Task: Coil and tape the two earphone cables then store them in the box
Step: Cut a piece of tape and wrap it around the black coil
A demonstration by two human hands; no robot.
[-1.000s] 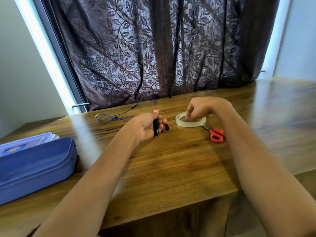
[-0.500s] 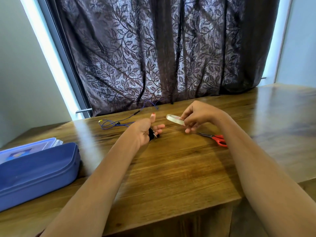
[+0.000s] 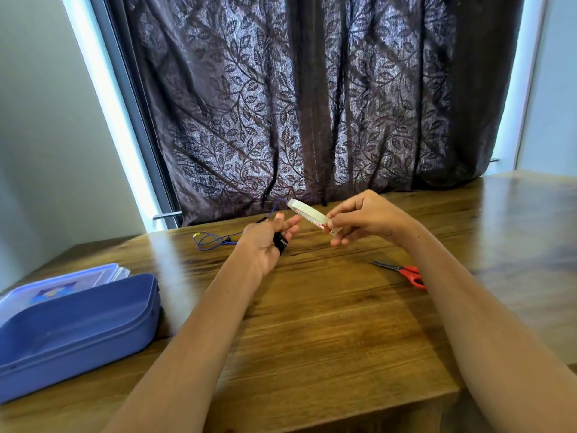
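The black earphone cable (image 3: 280, 242), wound into a small tight bundle, sits in the left hand (image 3: 263, 245) above the table (image 3: 327, 323). The grip there is clamped on the bundle at the palm, while the longer fingers reach out toward the tape. The tape roll (image 3: 307, 215) is lifted off the wood and tilted. Its near end is pinched in the grip of the right hand (image 3: 367, 220), and its far end lies just beside the left fingertips. The blue earphone cable (image 3: 215, 240) lies loose in a few uneven loops on the table behind the left hand. One strand runs back toward the foot of the curtain (image 3: 312, 104).

Red-handled scissors (image 3: 406, 274) lie flat to the right, blades pointing left, partly hidden by the right forearm. The box (image 3: 109, 345), blue and open, stands at the left side of the table, near the front edge and well apart from the hands. Its lid (image 3: 59, 281) lies just behind it.

Bare wood shows between the two forearms, from the hands down to the front edge. That edge ends in a corner under the right forearm, and the tabletop carries on farther to the right behind it. The far edge meets the curtain.

The inside of the tape roll shows reddish print, too blurred to read. The lid bears a coloured picture, and no wording on it can be made out.
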